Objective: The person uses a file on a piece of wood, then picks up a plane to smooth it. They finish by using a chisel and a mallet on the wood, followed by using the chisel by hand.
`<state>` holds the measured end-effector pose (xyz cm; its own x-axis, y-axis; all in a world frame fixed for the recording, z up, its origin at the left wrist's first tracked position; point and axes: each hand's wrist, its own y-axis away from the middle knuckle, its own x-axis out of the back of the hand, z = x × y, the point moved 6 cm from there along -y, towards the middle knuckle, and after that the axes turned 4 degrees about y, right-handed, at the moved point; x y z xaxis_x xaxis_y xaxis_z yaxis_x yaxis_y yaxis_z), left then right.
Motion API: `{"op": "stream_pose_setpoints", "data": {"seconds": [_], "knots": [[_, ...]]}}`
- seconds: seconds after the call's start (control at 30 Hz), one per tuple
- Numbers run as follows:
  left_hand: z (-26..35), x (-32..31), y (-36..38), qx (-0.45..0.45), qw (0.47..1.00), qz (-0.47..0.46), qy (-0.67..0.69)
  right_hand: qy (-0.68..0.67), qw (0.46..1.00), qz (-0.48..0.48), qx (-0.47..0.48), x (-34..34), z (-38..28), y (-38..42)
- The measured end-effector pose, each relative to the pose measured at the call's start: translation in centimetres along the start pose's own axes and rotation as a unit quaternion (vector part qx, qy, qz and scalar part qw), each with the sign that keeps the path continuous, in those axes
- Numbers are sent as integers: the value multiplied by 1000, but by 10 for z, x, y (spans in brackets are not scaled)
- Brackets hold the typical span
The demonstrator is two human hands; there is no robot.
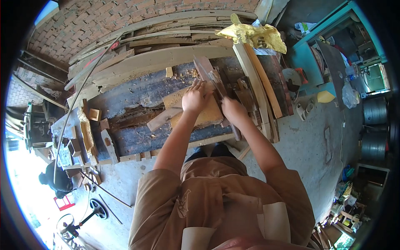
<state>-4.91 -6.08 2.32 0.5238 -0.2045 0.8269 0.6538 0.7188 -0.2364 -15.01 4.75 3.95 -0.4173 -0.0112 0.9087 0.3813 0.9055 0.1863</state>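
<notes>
Wooden strip (165, 118), lying aslant on a yellowish board (208, 113), is held down by my left hand (195, 99), its fingers spread and pressed on top. My right hand (233, 110), just beside it, is closed around a long narrow piece (217, 85); its exact form is hard to make out. Around these, wood shavings (189, 76) and a small pale block (169, 72) lie on the dark, worn table (137, 139). To the right, long pale beams (252, 83) run beside loose wood. Beyond the table's far edge, stacked planks (166, 35) lie along a brick wall (104, 21), with a crumpled yellow sack (266, 36) near the beams.
</notes>
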Motion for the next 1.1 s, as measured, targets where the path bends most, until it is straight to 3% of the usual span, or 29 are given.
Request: {"op": "stream_pose_setpoints", "data": {"seconds": [0.13,0.23,0.53,0.63,0.73,0.8,0.87,0.97,1.1], "knots": [[1,0,0,-3,1000,7,16,26,990,-107,-84,1,30,84],[5,-1,-1,-45,998,29,15,37,986,-118,-109,8,36,109],[5,-5,-2,-13,999,-29,11,18,1000,-19,-15,1,-4,-40],[4,-3,-2,3,1000,-13,17,-4,999,-23,-22,-4,-2,-42],[4,-2,-2,-14,1000,23,10,-7,1000,-3,-8,-4,13,13],[4,-5,-1,-15,1000,20,10,32,995,-70,-62,-4,27,60],[3,-4,-2,-14,1000,20,-7,33,994,-72,-72,-4,41,96],[3,-5,-3,-24,999,25,0,41,992,-89,-84,7,40,99],[6,0,-3,6,1000,-29,8,4,999,-38,-20,13,5,27]]}}
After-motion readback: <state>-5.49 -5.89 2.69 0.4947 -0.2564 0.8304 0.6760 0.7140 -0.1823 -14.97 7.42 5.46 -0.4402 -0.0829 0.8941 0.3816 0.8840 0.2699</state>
